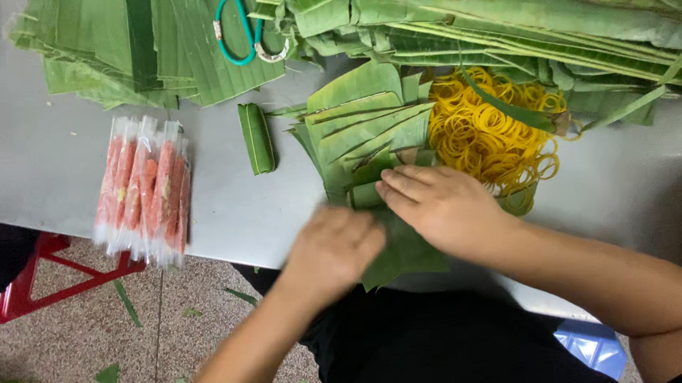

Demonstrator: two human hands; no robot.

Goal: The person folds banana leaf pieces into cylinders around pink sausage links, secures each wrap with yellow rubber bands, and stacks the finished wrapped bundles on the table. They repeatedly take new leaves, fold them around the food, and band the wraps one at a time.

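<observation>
Your left hand (333, 245) is curled closed over the near end of a banana leaf piece (402, 251) at the near edge of the tabletop (22, 160), though it is blurred and I cannot tell what lies under its fingers; your right hand (440, 208) lies flat and open, fingertips pressing down the fold where that leaf meets the fanned stack of cut leaf strips (364, 125) behind it. The leaf is thin, ribbed and glossy, so it may well split along the grain if you crease it hard, and its lower half hangs past the tabletop's edge, where it could slide off once your pressure lifts. The heap of yellow rubber bands (491, 135) touches your right wrist side; a sweep of the arm could scatter those springy loops. One finished leaf-wrapped roll (256, 137), a smooth green cylinder, lies well apart toward the middle, and the clear-wrapped pink sausage sticks (145, 191) overhang the near edge at the left and could be nudged to the floor.
</observation>
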